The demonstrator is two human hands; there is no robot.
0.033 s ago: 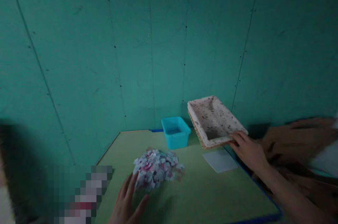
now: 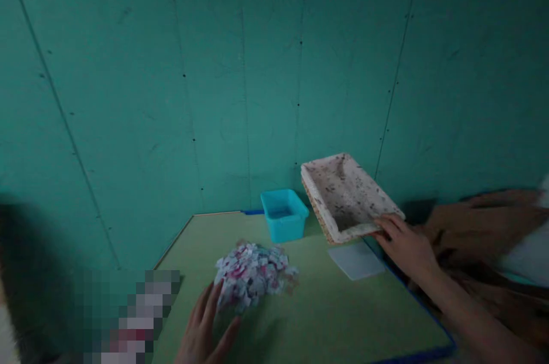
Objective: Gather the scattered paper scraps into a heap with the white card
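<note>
My right hand point(image 2: 405, 244) grips the near right rim of a wicker basket point(image 2: 351, 195) lined with pale, floral-patterned cloth. The basket is tilted above the back right of the table, and its visible inside shows only the lining. My left hand point(image 2: 206, 324) is at the near side of a heap of small paper pieces point(image 2: 253, 272), white with pink and dark marks. Its fingers are spread and hold nothing; whether the fingertips touch the heap I cannot tell.
A light blue plastic bin point(image 2: 285, 218) stands at the back of the green table point(image 2: 326, 318). Beneath the basket lies a flat white sheet point(image 2: 355, 261). A green wall point(image 2: 257, 78) rises behind. Brown cardboard point(image 2: 467, 232) is to the right. An area at lower left is pixelated.
The basket has shifted very slightly left with my right hand on it. My left hand and the paper heap look almost the same; the whole view has moved a little.
</note>
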